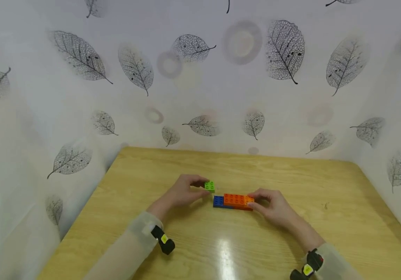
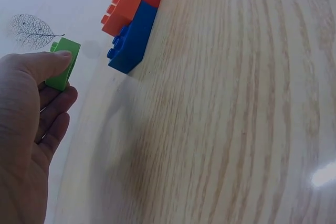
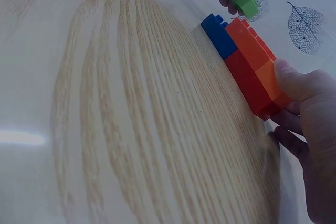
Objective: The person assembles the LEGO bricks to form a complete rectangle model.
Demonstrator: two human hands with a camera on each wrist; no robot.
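Green brick point(image 1: 209, 187) is pinched in the left grip point(image 1: 183, 191), the right grip point(image 1: 273, 207) grasping an orange-topped stack point(image 1: 234, 200).

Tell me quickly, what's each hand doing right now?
Left hand: closed, pinching a small bright-green square plastic brick.
Right hand: closed, holding one end of a long blue, red and orange plastic brick stack.

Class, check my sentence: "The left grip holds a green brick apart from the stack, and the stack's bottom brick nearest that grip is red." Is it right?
Not quite. The left grip does hold a green brick apart from the stack, but the bottom brick nearest that grip is blue, not red, as the head view shows.
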